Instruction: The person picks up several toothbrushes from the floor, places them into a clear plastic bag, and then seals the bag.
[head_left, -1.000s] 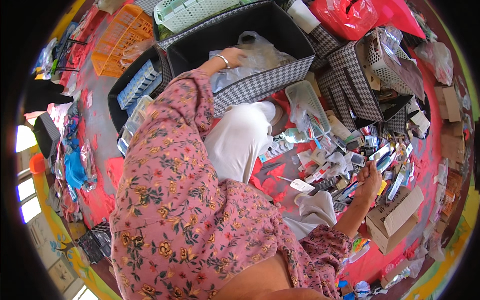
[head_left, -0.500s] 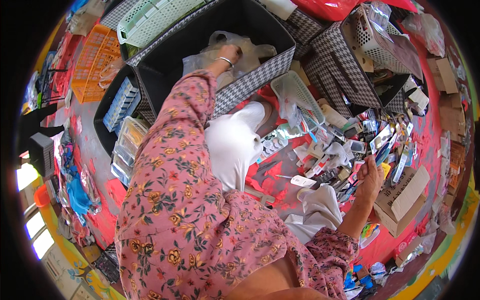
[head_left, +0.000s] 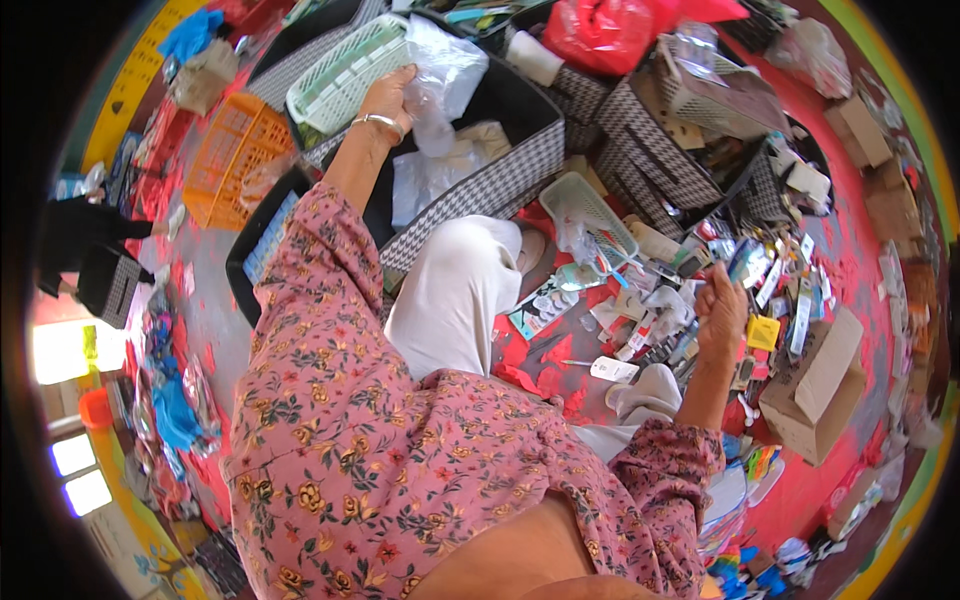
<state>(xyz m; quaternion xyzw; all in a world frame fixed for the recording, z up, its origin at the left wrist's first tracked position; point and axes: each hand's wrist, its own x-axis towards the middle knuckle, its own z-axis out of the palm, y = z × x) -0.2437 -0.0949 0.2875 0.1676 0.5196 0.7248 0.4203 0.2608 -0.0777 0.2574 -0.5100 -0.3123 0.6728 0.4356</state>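
My left hand, with a bracelet at the wrist, is closed on a clear plastic bag. The bag hangs over the large black houndstooth storage box, beside a pale green basket. More thin plastic bags lie inside the box. To the right, my right hand is held with curled fingers above a pile of small packaged goods; what it holds, if anything, I cannot make out. A shiny packet shows just beyond its fingertips.
An orange crate stands at the left. Another houndstooth box and a light green basket are ahead on the right. An opened cardboard box sits right of my right hand. Far left, a person in black holds a box.
My left hand has come up out of the storage box with a clear plastic bag, toward the pale green basket. My right hand has shifted slightly farther away. The view has moved too.
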